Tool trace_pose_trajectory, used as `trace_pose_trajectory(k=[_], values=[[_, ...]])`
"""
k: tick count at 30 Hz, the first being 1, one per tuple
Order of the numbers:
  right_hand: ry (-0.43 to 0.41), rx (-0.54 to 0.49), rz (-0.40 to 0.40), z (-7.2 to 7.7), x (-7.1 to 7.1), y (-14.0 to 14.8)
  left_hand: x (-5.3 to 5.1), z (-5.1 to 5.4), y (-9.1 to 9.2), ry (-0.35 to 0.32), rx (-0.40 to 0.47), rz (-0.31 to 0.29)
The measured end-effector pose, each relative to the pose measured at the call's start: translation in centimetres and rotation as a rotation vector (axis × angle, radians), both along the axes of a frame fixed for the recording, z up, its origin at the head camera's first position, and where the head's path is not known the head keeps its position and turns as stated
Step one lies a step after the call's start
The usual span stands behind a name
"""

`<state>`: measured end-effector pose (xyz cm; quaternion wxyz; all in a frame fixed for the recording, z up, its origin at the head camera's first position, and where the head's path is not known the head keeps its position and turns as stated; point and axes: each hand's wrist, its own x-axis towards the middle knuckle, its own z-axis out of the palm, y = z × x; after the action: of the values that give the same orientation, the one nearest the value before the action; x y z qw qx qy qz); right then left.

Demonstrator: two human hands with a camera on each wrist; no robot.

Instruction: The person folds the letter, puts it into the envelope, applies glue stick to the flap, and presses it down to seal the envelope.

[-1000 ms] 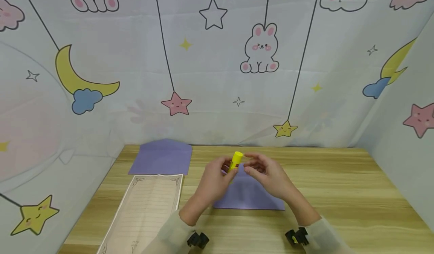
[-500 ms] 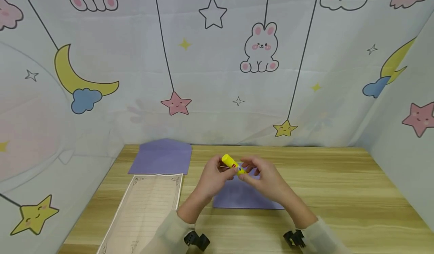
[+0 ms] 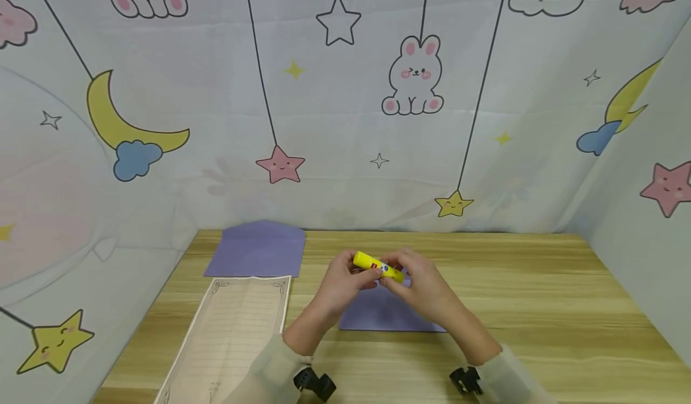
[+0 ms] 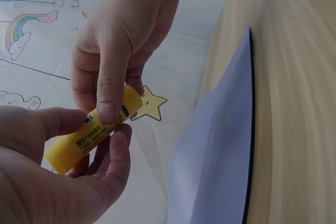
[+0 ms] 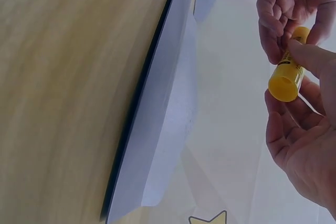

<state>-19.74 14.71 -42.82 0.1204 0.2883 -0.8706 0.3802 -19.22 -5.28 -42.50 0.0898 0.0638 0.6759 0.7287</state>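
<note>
Two hands were on one yellow glue stick point(image 3: 368, 261), and it was held clear above the front envelope point(image 3: 383, 314)! The left hand point(image 3: 341, 287) had thumb and fingers pinched round it towards one end; the right hand point(image 3: 429, 285) pinched it nearer the other, fingers and thumb parted only by the tube's thickness. Containers, then: purple envelopes, two of them, the front envelope with its flap unfolded, the back envelope point(image 3: 258, 254) beyond it to the left, contents of both impossible to tell. On to the writing: dark Chinese characters ran along the glue stick, too small to read surely, with red and blue label marks. And one lined sheet point(image 3: 237, 326), ornament at its corners, lay left of the front envelope on the wooden surface point(image 3: 540, 302).
</note>
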Motion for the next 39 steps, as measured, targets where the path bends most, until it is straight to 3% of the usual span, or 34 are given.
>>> trace_pose_trajectory(k=[9,16,24,30,39], values=[[0.005,0.021,-0.02,0.2,0.0,0.0,-0.1,0.0,0.0,0.033,-0.062,0.025],[-0.009,0.041,-0.045,0.5,0.0,0.3,-0.1,0.2,-0.2,0.155,-0.214,0.055],[-0.033,0.051,-0.102,1.0,-0.4,1.2,-0.3,0.4,-0.8,0.345,-0.444,0.105],[-0.034,0.076,-0.126,1.1,-0.8,2.8,-0.1,0.3,-1.3,0.451,-0.69,0.138],[-0.05,0.155,-0.186,0.7,-1.4,6.7,-0.3,-0.5,-2.7,0.7,-1.006,0.181]])
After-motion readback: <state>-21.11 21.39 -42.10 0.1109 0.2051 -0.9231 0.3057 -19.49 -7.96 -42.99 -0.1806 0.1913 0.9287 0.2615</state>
